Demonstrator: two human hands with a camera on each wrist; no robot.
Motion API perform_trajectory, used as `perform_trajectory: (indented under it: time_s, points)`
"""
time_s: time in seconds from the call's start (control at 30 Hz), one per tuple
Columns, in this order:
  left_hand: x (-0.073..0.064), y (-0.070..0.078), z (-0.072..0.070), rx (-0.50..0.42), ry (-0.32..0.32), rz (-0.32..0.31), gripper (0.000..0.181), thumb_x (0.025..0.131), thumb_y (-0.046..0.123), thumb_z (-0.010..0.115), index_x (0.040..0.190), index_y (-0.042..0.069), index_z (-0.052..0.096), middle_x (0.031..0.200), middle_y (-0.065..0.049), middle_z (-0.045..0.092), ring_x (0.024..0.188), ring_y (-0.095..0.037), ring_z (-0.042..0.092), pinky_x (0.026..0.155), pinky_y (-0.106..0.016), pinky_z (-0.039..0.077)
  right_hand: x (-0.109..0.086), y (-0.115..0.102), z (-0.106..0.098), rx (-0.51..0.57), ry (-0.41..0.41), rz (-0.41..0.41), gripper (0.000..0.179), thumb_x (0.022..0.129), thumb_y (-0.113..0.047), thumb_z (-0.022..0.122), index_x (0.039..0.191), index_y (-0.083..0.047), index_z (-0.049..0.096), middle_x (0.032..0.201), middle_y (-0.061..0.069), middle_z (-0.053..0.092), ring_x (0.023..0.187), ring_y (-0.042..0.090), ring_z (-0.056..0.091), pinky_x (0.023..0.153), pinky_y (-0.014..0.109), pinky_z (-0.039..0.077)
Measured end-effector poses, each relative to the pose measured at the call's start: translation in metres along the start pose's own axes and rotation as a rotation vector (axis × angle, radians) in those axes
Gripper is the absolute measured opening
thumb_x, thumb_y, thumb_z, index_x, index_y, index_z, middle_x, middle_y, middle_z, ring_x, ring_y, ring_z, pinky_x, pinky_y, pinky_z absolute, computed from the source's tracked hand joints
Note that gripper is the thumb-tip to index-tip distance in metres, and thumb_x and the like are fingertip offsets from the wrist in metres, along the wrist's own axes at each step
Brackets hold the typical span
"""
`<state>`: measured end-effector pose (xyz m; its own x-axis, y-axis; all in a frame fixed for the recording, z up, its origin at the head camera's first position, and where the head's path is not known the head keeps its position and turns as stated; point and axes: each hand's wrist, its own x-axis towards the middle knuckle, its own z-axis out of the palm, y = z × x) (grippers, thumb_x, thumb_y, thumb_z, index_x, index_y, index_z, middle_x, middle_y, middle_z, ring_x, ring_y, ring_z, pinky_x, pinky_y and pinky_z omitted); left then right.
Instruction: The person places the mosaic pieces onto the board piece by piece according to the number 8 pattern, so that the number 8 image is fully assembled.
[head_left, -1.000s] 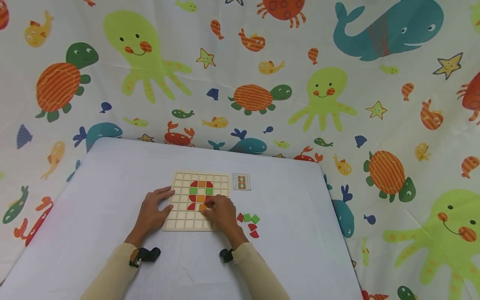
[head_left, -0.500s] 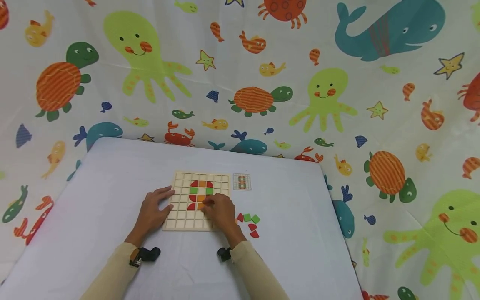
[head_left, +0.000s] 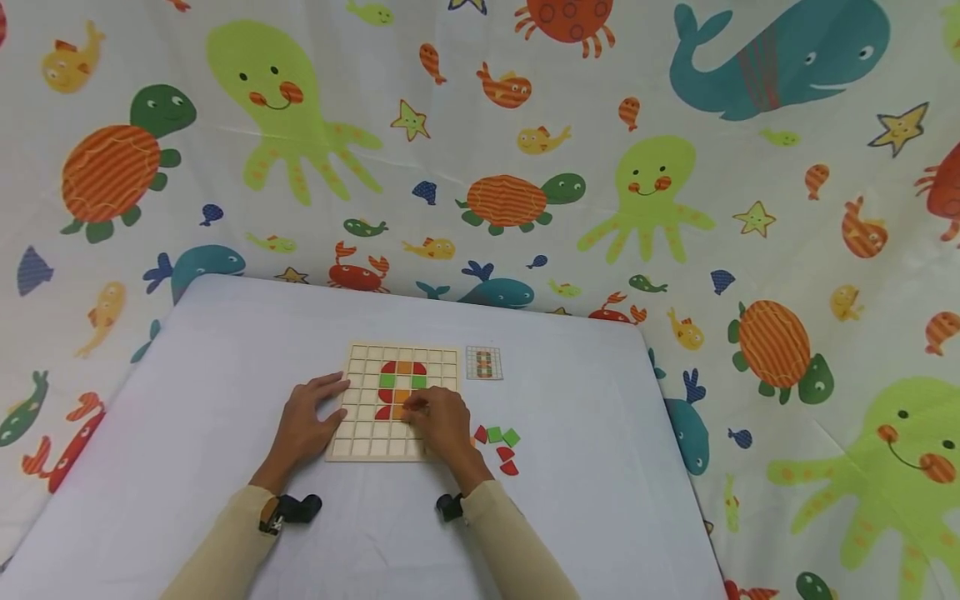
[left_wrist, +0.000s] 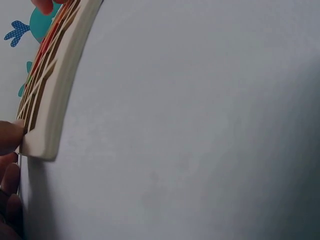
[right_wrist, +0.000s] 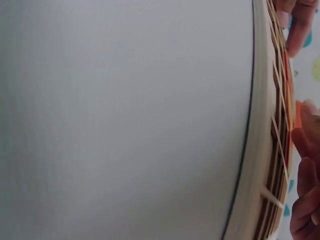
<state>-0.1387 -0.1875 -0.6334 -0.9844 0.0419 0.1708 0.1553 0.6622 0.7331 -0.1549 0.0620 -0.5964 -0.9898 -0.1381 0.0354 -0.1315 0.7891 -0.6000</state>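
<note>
A wooden grid board (head_left: 363, 451) lies on the white-covered table, with red, orange and green flat pieces forming a pattern in its cells. My left hand (head_left: 303, 425) rests at the board's left edge, its fingers and thumb spread along the frame. Over the board's right half, my right hand (head_left: 442, 425) pinches an orange tile (right_wrist: 298, 114) between thumb and finger, low over the cells beside a red quarter-round piece (head_left: 383, 412). Two green squares, one being the green tile (head_left: 386, 381), sit higher in the pattern. The right hand hides some cells.
A small printed pattern card (head_left: 483, 363) lies right of the board. Several loose pieces, including a green square (head_left: 511, 437) and a red quarter-round (head_left: 509, 468), lie near the right wrist. A patterned sea-animal cloth (head_left: 525, 267) hangs behind the table.
My right hand has shifted slightly left, and the orange tile at its fingertips has moved left, closer to the red piece. My left hand has stayed at the board's edge.
</note>
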Motion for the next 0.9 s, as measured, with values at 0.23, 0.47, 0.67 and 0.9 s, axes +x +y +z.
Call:
perform_trajectory:
  time_s: [0.23,0.47,0.67,0.9]
  points:
    - [0.0,0.0,0.002,-0.001,0.004,0.008,0.049,0.093,0.003,0.074,0.141,0.001,0.066,0.155,-0.022,0.056,0.133,-0.045,0.05,0.108,-0.062,0.039,-0.005,0.02,-0.026,0.114,0.054,0.019,0.01,0.091,-0.025,0.085,0.101,-0.024,0.084,0.089,-0.011,0.076,0.071,0.003,0.054,0.062,0.022,0.043]
    - [0.0,-0.001,0.003,-0.003,0.012,0.015,0.049,0.092,0.002,0.074,0.141,0.001,0.066,0.155,-0.023,0.057,0.131,-0.045,0.051,0.105,-0.062,0.04,-0.014,0.05,-0.053,0.142,0.069,0.008,0.013,0.09,-0.02,0.086,0.102,-0.021,0.083,0.087,-0.006,0.075,0.066,0.006,0.052,0.057,0.022,0.041]
    - [0.0,-0.003,0.004,0.005,0.005,0.004,0.049,0.092,0.003,0.074,0.141,0.002,0.066,0.155,-0.022,0.056,0.131,-0.044,0.051,0.105,-0.061,0.04,-0.025,0.075,-0.067,0.095,0.052,0.055,0.019,0.088,-0.015,0.087,0.105,-0.022,0.083,0.089,-0.007,0.076,0.066,0.006,0.054,0.055,0.022,0.044]
    - [0.001,-0.004,0.004,-0.001,0.01,0.014,0.049,0.092,0.003,0.074,0.141,0.001,0.066,0.155,-0.022,0.057,0.131,-0.044,0.051,0.105,-0.061,0.04,-0.037,0.088,-0.072,0.052,-0.034,0.135,0.023,0.081,-0.018,0.093,0.103,-0.022,0.084,0.098,-0.005,0.074,0.072,0.008,0.055,0.061,0.025,0.046]
